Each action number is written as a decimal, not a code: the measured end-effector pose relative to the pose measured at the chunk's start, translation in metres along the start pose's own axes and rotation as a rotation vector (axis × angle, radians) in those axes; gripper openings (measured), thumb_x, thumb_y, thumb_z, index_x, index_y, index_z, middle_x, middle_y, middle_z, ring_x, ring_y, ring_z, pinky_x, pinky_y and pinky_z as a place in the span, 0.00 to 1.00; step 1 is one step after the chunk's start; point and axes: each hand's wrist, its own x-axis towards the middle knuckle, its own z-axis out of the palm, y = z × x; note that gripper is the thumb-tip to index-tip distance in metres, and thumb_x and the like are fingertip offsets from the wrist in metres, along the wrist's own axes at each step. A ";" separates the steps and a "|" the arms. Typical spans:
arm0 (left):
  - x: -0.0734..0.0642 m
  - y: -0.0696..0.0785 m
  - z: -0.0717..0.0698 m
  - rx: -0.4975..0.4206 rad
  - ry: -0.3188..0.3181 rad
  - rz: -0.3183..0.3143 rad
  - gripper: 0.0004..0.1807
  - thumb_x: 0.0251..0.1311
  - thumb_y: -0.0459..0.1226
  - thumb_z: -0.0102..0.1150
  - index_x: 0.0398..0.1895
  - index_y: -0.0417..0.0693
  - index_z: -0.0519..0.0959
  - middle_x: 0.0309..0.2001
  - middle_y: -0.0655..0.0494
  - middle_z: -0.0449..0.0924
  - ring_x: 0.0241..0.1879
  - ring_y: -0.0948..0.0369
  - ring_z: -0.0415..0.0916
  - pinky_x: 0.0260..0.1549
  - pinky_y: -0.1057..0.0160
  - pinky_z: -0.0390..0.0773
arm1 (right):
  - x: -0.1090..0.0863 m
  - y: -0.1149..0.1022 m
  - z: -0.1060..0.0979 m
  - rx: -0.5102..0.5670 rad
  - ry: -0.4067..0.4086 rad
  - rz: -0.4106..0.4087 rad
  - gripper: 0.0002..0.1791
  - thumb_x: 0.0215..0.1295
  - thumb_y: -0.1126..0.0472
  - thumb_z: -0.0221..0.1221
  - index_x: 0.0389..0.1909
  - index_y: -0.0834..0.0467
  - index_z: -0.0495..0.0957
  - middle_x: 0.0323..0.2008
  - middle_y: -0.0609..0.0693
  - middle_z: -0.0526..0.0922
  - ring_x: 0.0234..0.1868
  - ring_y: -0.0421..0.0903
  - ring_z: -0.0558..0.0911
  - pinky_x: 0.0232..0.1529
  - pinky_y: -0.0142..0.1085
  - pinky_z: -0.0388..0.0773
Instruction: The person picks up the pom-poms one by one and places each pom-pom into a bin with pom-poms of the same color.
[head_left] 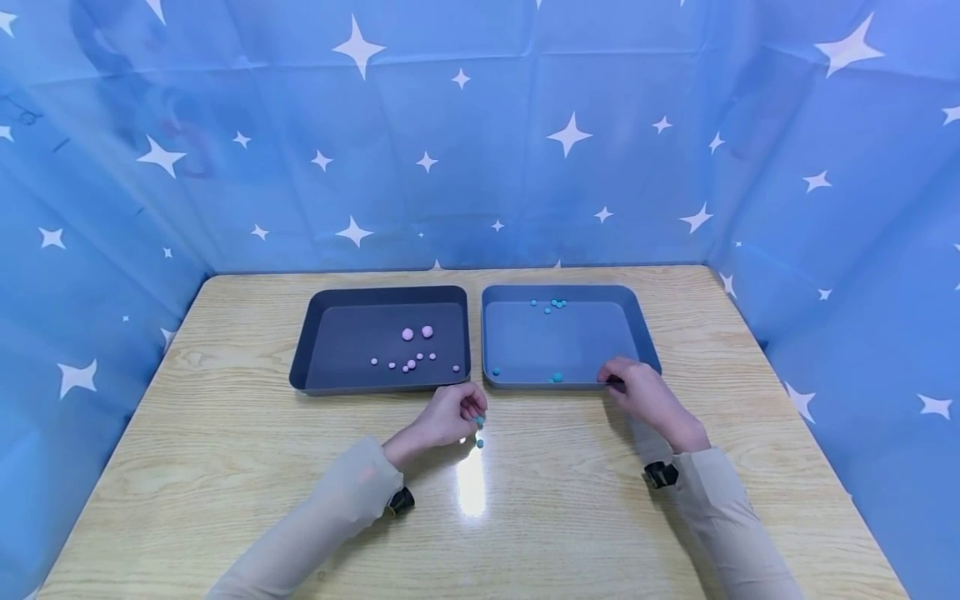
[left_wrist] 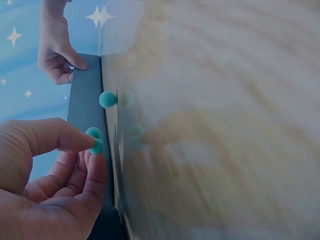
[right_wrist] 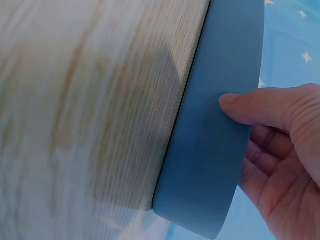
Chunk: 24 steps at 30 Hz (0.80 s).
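In the left wrist view, my left hand [left_wrist: 60, 170] pinches small teal pom-poms [left_wrist: 96, 145] between thumb and fingertips; two show there. One more teal pom-pom [head_left: 480, 443] lies on the wooden table just below that hand. My left hand is in front of the gap between the two trays. Over at the right, my right hand [head_left: 647, 393] grips the front wall of the blue tray [head_left: 585, 342], thumb outside and fingers inside. Several teal pom-poms [head_left: 557, 377] lie in this tray, some at the back wall and some near the front.
A dark tray [head_left: 348, 333] stands left of the blue one, holding several pink pom-poms [head_left: 411, 364], two of them larger. Behind and beside the wooden table [head_left: 225, 467] hangs a blue curtain [head_left: 480, 192] with white stars.
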 end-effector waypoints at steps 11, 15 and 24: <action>0.003 -0.001 0.003 0.066 -0.048 0.009 0.11 0.37 0.19 0.52 0.25 0.37 0.75 0.25 0.50 0.76 0.26 0.59 0.73 0.27 0.73 0.74 | -0.002 0.000 -0.001 -0.002 0.009 -0.004 0.10 0.49 0.79 0.61 0.30 0.63 0.79 0.30 0.53 0.79 0.34 0.50 0.80 0.34 0.43 0.78; 0.002 0.001 0.002 0.034 -0.022 0.020 0.10 0.42 0.19 0.57 0.27 0.37 0.76 0.26 0.50 0.77 0.27 0.63 0.73 0.29 0.72 0.76 | -0.002 0.000 -0.001 0.002 0.006 -0.002 0.10 0.50 0.79 0.61 0.30 0.63 0.79 0.31 0.53 0.80 0.34 0.50 0.80 0.34 0.43 0.78; 0.007 0.018 -0.004 -0.189 0.005 -0.021 0.10 0.44 0.19 0.54 0.33 0.31 0.76 0.33 0.39 0.77 0.32 0.57 0.75 0.34 0.69 0.77 | -0.002 0.000 0.000 -0.001 0.027 -0.023 0.11 0.49 0.80 0.61 0.29 0.62 0.79 0.30 0.53 0.80 0.33 0.50 0.80 0.33 0.43 0.78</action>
